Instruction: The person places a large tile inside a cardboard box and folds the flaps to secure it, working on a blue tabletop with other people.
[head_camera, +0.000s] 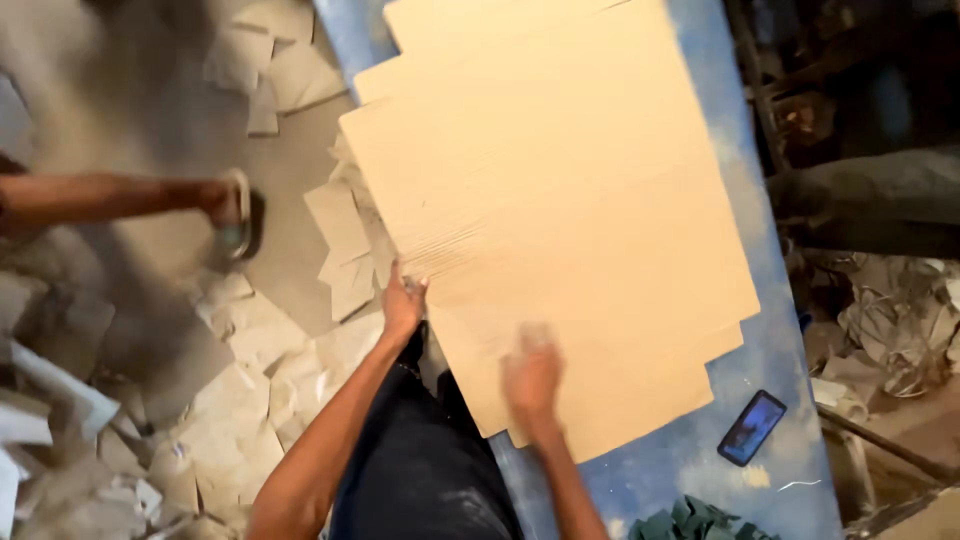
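1. Cardboard sheets (560, 200) lie in a flat stack on the blue table (770, 350), filling most of its top and hanging out past its left edge.
2. My left hand (402, 305) is at the stack's left edge, near the lower corner, fingers curled onto the top sheet; I cannot tell how firm this grip is.
3. My right hand (532, 378) rests flat on the lower part of the top sheet, blurred, fingers spread and clasping nothing.
4. Lower sheets of the stack stick out in steps along the bottom right edge and at the top left corner.
5. A dark phone (752, 428) with a lit screen lies on the bare table just beyond the stack's lower right corner, not touching it.
6. Small dark green pieces (690, 522) sit in a heap at the near edge of the table.
7. Cardboard offcuts (250, 350) litter the floor (290, 230) to my left, some tucked just under the overhanging stack.
8. Another person's foot in a sandal (232, 212) stands on the floor, well apart from my hands.
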